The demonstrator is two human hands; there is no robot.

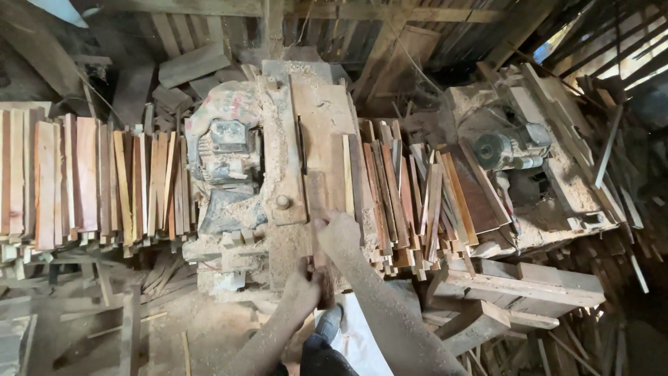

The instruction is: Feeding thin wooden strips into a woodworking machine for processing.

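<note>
Wood, dark and reddish, is what we find in both hands: a narrow strip [318, 209] lies flat on the dusty table [323, 115] of a saw bench, its near end toward the person and its length running away alongside the thin slot of the blade [301, 145]. The right hand [339, 233], coated in sawdust, presses down on the near part of the strip with its fingers curled over it, so we read it as grasping the wood. The left hand [304, 287] sits lower, at the strip's near end by the table edge, clenched around it as far as we can tell, though the fingers are partly hidden. Just left of the strip, a small round knob [282, 202] stands on the bench, and beyond it an electric motor [226, 157] rests under heaps of sawdust. To the right of the strip, touching the table, lies a loose pile of cut slats [403, 188] in mixed pale and dark tones. Far left, we see a neat row of similar slats [83, 177] laid side by side. At the right, well apart, a second machine with a round pulley [492, 150] sits on its own dusty bench, with offcuts scattered about.
</note>
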